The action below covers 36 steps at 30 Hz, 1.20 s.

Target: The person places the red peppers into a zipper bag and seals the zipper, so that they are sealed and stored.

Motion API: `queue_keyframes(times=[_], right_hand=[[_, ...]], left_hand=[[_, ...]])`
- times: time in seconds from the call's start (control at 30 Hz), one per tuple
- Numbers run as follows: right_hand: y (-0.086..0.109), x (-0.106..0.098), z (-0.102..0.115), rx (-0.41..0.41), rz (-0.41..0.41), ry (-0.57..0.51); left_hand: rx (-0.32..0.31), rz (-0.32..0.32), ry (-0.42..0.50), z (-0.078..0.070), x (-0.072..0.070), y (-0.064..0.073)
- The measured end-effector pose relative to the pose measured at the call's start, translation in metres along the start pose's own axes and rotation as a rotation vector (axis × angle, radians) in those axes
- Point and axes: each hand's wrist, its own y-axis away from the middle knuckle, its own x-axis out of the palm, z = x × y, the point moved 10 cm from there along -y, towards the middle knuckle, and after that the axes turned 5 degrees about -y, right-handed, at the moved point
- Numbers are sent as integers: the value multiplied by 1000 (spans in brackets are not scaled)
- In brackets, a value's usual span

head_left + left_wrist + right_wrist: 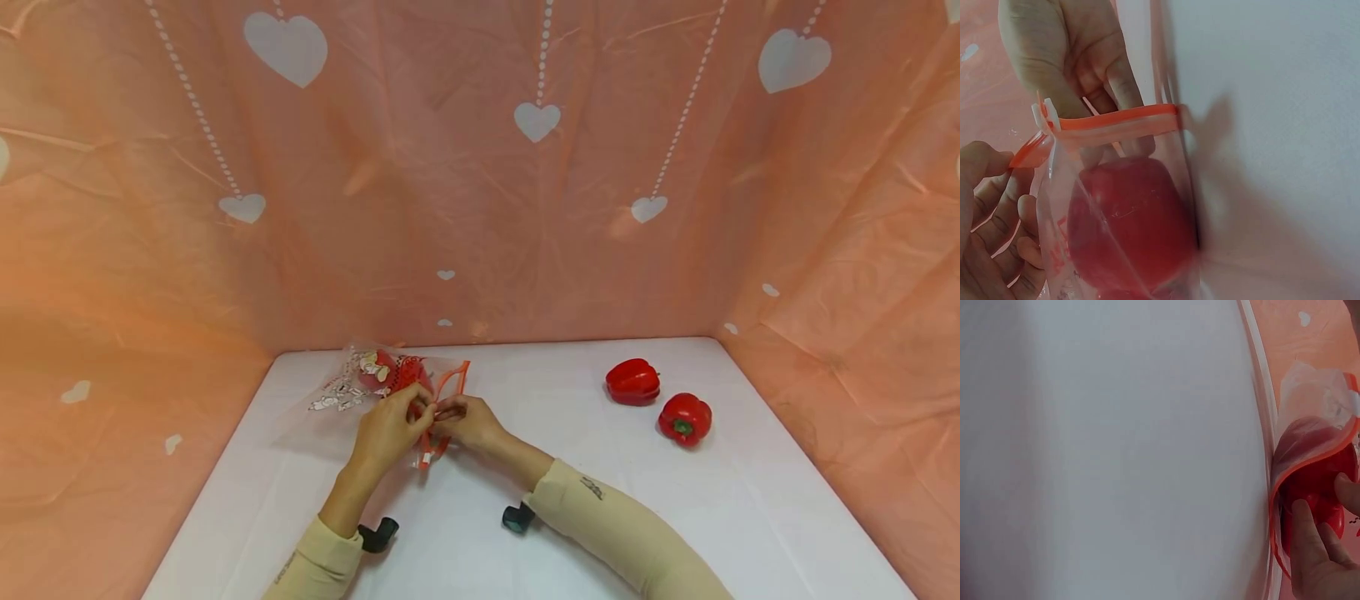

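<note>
A clear zip bag (333, 408) with printed figures and an orange zip edge lies at the table's left. My left hand (387, 429) pinches the bag's orange edge near its white slider. Fingers of my right hand (472, 423) reach through the mouth. In the right wrist view, its fairly straight fingers touch a red bell pepper (1313, 487) inside. The left wrist view shows this pepper (1129, 225) through the plastic, just below the orange edge. Another red shape (375, 369) shows deeper in the bag, partly covered by the print.
Two red bell peppers, one lying on its side (632, 382) and one with its green stem facing me (686, 419), sit on the white table (585, 467) at the right. An orange curtain (480, 208) with white hearts encloses the back and sides.
</note>
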Motion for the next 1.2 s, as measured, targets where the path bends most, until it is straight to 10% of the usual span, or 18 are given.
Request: queue_keyframes(times=[1.2], right_hand=[[39,-72,18,-19,-54,157]], left_hand=[[-13,47,6,3,6,1]])
